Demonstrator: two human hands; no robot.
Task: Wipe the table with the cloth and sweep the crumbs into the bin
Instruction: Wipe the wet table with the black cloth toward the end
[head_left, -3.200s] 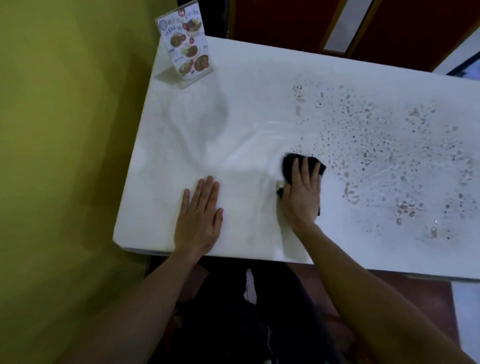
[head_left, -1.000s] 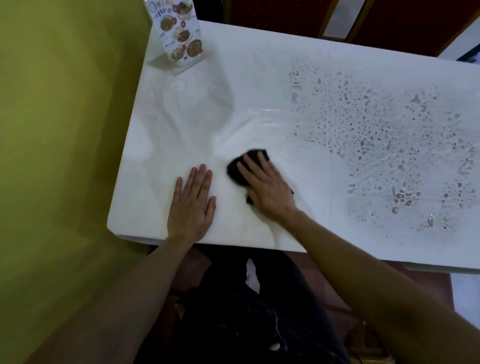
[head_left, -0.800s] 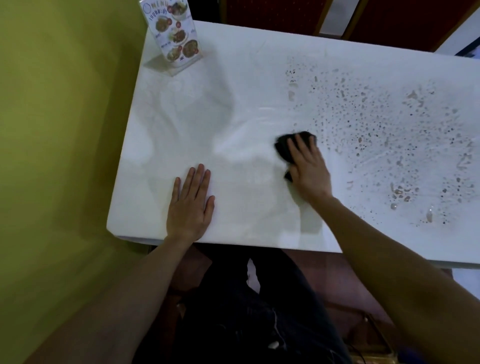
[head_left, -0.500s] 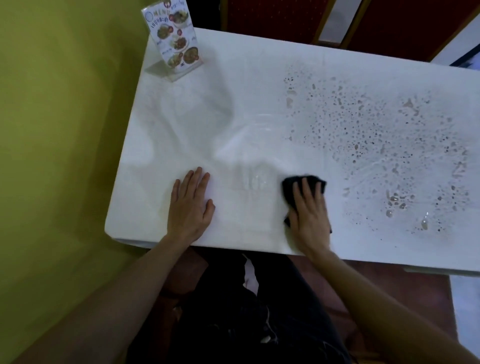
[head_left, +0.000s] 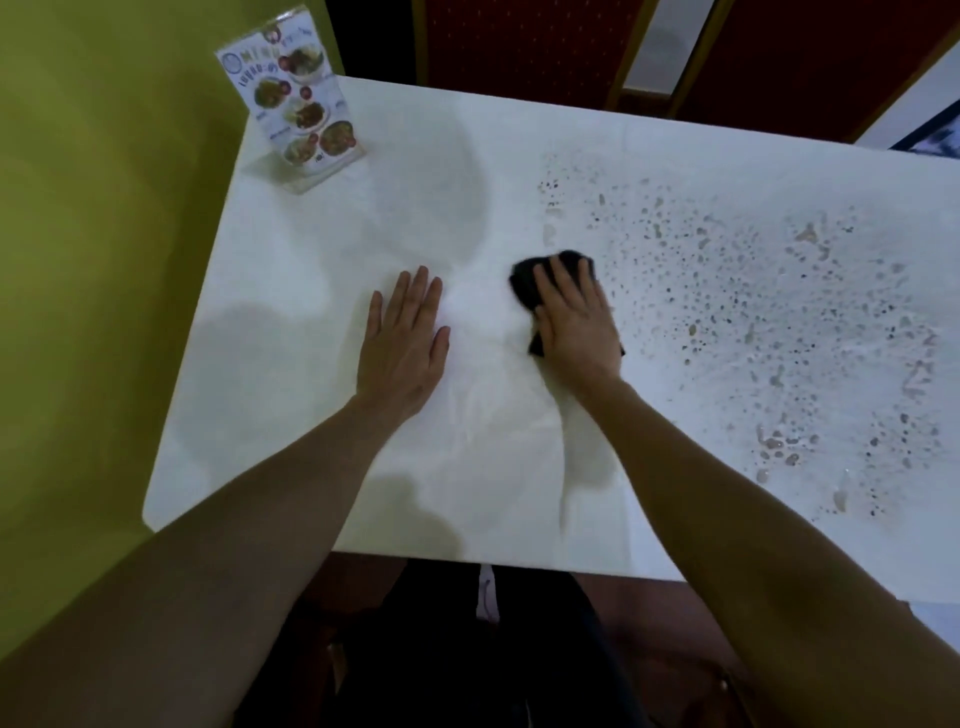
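Pressing cloth (head_left: 525, 280) flat-fingered, right hand (head_left: 576, 325) well inside table (head_left: 285, 395) edges; left hand (head_left: 405, 343) flat alongside.

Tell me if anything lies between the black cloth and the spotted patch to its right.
Nothing visible does. The cloth, under the right hand, borders the spotted patch; the menu stand is in the far-left corner.

the black cloth (head_left: 527, 280) lies bunched near the middle of the white desk (head_left: 311, 364), mostly hidden under the right grip (head_left: 576, 322), whose straight fingers press flat on it; only its far edge and a near corner show. the crumbs (head_left: 753, 312), small dark and pale specks, lie scattered over the desk's right half, starting just beside the cloth, while the left half shows only faint smears.
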